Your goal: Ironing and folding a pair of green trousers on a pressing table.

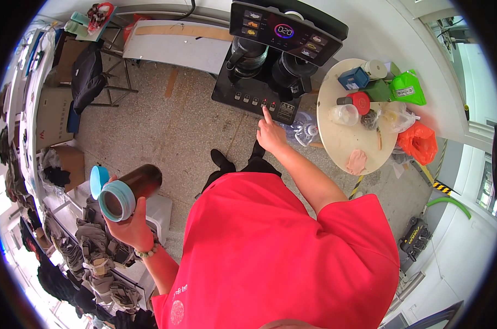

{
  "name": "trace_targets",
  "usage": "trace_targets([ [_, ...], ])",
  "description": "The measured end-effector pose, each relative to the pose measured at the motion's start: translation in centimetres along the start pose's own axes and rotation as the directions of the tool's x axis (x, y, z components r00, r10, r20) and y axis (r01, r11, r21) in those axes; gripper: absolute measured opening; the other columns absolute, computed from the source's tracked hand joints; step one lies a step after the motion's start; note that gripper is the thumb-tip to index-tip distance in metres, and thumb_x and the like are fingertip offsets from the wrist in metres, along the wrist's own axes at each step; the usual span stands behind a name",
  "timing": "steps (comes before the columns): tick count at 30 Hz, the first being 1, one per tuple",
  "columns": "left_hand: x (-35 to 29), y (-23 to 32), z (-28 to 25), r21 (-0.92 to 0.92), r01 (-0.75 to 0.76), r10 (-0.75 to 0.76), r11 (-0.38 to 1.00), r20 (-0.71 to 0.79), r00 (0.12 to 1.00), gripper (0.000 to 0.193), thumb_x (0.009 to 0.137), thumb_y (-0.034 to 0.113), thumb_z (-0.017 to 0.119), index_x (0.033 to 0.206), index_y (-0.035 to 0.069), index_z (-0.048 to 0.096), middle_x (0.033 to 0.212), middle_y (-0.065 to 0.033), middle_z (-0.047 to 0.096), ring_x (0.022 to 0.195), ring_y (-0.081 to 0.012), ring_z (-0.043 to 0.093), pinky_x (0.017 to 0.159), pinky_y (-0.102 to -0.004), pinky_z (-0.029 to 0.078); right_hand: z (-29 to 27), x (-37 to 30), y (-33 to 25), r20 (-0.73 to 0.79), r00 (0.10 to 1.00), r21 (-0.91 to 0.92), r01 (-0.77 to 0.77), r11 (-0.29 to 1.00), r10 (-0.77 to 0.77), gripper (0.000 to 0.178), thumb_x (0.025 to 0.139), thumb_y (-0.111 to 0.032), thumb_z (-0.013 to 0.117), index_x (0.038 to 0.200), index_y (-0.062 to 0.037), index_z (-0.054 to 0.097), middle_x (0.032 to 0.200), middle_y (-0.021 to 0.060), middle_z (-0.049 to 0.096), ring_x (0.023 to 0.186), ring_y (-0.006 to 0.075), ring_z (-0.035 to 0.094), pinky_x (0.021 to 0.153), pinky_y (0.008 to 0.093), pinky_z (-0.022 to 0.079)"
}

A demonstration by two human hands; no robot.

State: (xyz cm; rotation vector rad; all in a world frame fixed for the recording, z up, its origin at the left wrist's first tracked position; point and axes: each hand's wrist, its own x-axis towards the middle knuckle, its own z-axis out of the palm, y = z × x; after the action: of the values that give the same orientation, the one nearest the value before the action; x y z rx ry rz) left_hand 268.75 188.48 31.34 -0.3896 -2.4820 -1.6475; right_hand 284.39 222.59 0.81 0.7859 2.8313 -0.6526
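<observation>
My left hand [132, 229] is wrapped round a drinking bottle [142, 182] with a dark brown see-through body and a pale blue collar. Its blue flip lid [99, 181] hangs open beside the mouth, and the bottle tilts with its mouth toward me. At the far side, the index finger of my right hand [271, 134] stretches to the row of buttons on the front of a black electric tea maker [246, 88]. The fingertip appears to touch a button beside a red light; the other fingers are curled and empty. A glass kettle [248, 57] and a dark pot [292, 70] stand on the machine.
To the right, a round table [336, 140] carries a blue box [353, 78], a red-lidded jar [360, 102], a clear cup and a green packet [407, 88]. A large plastic water bottle [302, 130] stands below the machine. Shelves with folded clothes [95, 241] line the left.
</observation>
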Motion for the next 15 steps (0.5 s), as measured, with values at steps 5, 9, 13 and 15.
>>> trace_targets([
  [5,0.2,0.4,0.3,-0.009,-0.018,0.018,1.000,0.014,1.000,0.080,0.067,-0.011,0.082,0.141,-0.006,0.054,0.141,-0.0218,0.061,0.134,-0.0332,0.057,0.114,-0.0469,0.046,-0.1,-0.1,-0.2,-0.044,0.999,0.000,0.029,1.000,-0.029,0.024,0.088,-0.020,0.068,0.101,-0.0016,0.059,0.166,0.0187,0.032,0.092,0.0293,0.075,0.070,0.0441,0.062],
  [9,0.3,0.4,0.3,0.013,-0.031,0.031,0.999,0.021,0.999,0.080,0.067,-0.011,0.082,0.141,-0.006,0.054,0.140,-0.0217,0.062,0.133,-0.0331,0.057,0.114,-0.0470,0.046,-0.9,-0.4,-0.7,0.044,0.999,0.043,-0.003,0.999,0.002,0.018,0.091,-0.020,0.069,0.098,-0.0080,0.058,0.165,0.0154,0.035,0.105,0.0309,0.071,0.077,0.0455,0.060],
  [13,0.4,0.4,0.4,-0.031,-0.031,0.031,0.999,0.014,0.999,0.080,0.067,-0.011,0.082,0.142,-0.006,0.054,0.140,-0.0216,0.062,0.133,-0.0329,0.058,0.113,-0.0470,0.047,0.0,-1.6,-0.4,-0.065,0.990,0.085,0.130,0.988,-0.124,0.014,0.091,-0.020,0.068,0.094,-0.0088,0.060,0.156,0.0124,0.048,0.103,0.0314,0.071,0.078,0.0456,0.059],
  [15,0.5,0.5,0.4,-0.020,-0.039,0.040,0.999,0.025,0.999,0.080,0.067,-0.011,0.082,0.142,-0.006,0.054,0.140,-0.0215,0.062,0.133,-0.0328,0.058,0.113,-0.0471,0.047,0.6,-2.2,-0.3,-0.047,0.992,0.108,0.121,0.987,-0.116,0.014,0.091,-0.020,0.068,0.093,-0.0085,0.061,0.152,0.0118,0.051,0.103,0.0314,0.071,0.079,0.0457,0.059],
])
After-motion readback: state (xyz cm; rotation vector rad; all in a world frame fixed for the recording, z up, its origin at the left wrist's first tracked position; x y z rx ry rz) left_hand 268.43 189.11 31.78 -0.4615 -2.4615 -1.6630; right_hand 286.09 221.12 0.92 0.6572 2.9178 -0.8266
